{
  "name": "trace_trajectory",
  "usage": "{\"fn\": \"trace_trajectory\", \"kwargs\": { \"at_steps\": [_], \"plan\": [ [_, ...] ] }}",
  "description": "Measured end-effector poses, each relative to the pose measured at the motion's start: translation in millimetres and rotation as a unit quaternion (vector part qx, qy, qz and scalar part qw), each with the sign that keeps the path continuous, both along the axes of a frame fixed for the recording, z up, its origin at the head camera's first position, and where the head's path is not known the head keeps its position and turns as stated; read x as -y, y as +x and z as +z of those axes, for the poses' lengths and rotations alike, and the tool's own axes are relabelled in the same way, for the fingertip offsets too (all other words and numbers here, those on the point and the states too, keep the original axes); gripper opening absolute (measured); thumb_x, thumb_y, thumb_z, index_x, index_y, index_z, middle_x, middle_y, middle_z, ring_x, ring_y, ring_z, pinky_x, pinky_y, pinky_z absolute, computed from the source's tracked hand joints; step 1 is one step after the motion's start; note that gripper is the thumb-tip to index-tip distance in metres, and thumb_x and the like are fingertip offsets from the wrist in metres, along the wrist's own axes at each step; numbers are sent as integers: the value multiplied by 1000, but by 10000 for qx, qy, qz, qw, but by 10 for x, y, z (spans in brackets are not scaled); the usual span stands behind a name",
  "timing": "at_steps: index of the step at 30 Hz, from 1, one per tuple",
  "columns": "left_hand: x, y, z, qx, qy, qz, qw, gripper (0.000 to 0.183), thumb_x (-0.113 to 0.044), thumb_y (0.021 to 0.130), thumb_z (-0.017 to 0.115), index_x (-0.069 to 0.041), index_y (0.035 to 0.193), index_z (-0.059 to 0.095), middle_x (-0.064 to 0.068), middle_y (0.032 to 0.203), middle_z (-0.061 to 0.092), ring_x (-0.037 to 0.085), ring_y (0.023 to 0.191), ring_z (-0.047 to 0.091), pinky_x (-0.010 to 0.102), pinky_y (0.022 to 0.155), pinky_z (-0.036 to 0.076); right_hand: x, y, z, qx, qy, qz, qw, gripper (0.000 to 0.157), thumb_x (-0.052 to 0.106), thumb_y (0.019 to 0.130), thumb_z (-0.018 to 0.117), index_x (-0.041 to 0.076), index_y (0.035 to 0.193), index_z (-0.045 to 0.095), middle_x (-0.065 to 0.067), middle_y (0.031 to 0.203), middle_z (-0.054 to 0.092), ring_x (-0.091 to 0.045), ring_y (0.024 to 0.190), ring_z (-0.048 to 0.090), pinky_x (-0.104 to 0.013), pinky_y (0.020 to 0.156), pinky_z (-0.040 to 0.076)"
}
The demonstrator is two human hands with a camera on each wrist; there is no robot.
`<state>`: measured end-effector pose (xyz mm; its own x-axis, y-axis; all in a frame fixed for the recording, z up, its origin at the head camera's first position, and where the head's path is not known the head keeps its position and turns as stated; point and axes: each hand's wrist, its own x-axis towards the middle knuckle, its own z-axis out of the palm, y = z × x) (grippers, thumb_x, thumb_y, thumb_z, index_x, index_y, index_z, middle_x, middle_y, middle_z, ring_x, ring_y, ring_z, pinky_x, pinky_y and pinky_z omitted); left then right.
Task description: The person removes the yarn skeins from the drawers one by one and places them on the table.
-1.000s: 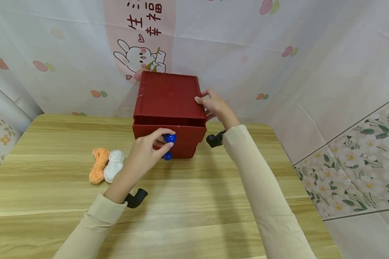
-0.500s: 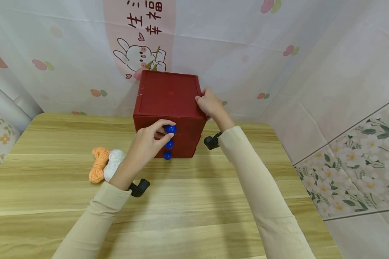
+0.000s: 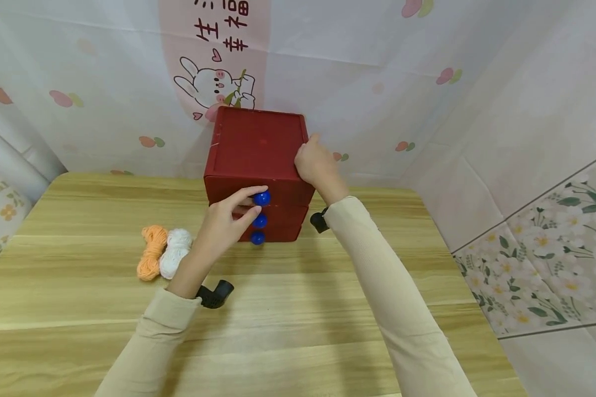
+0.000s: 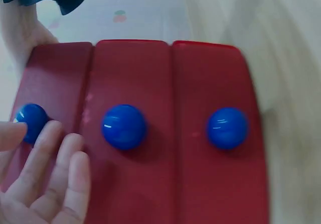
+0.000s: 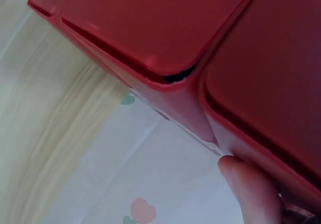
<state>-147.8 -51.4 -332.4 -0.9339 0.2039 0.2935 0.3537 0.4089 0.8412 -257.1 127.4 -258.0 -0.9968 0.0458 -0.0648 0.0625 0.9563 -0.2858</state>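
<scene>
A red plastic drawer cabinet [image 3: 260, 143] stands at the back of the table, its top drawer front in line with the others. Each drawer bears a round blue knob. The left hand [image 3: 228, 212] has the top knob [image 3: 262, 198] between thumb and fingers. In the left wrist view, the thumb overlaps this top knob [image 4: 31, 118], and the other fingers lie nearly straight beside it. The right hand [image 3: 319, 168] rests over the cabinet's upper right edge. In the right wrist view, a straight finger [image 5: 251, 186] touches the side wall; the other fingers are largely hidden.
An orange yarn skein [image 3: 153, 251] and a white yarn skein [image 3: 176, 253] lie side by side on the wooden table [image 3: 278, 342], left of the cabinet. Behind it hangs a printed curtain [image 3: 367, 71]. A black camera mount [image 3: 216, 294] juts from the left wrist.
The top drawer, slightly out one second ago, has slid back flush under the left hand. The right hand has moved from the side further over the top edge.
</scene>
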Motion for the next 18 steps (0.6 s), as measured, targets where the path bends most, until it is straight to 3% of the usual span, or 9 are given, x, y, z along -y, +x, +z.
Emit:
{"fn": "trace_trajectory", "kwargs": {
  "at_steps": [3,5,11,14,18],
  "plan": [
    [28,40,-138,206,669,100,9975,35,-11,93,55,-20,127,55,11,104,68,27,91,64,28,72,52,-5,-9,-13,-94,-115,-75,9999,39,29,99,24,0,124,30,-17,98,58,-30,83,58,-42,77,46],
    [48,68,-236,374,805,256,9957,34,-8,93,54,-17,125,55,12,103,68,29,90,64,28,71,51,3,-11,-13,-164,-128,-118,9997,40,30,98,25,-1,124,30,-18,100,58,-30,84,59,-42,76,48],
    [-33,65,-450,502,-223,155,9984,36,-16,92,56,-16,128,48,13,109,64,27,96,63,40,78,53,3,-24,-18,-401,-254,-100,9988,40,31,101,23,-1,123,33,-20,100,58,-33,89,61,-42,75,50],
    [-113,41,-491,419,-372,117,9984,35,-20,92,58,-16,126,48,13,111,64,27,96,64,42,80,53,-2,-34,-35,-523,-401,-81,9978,40,32,101,24,-1,122,36,-20,102,58,-34,93,61,-43,78,49],
    [-193,21,-538,246,-562,305,9977,31,-24,92,58,-17,122,49,9,110,64,24,92,65,41,76,53,-14,-41,-58,-665,-508,-160,9964,37,30,101,27,-1,117,40,-21,104,58,-36,98,60,-46,83,46]
  ]
}}
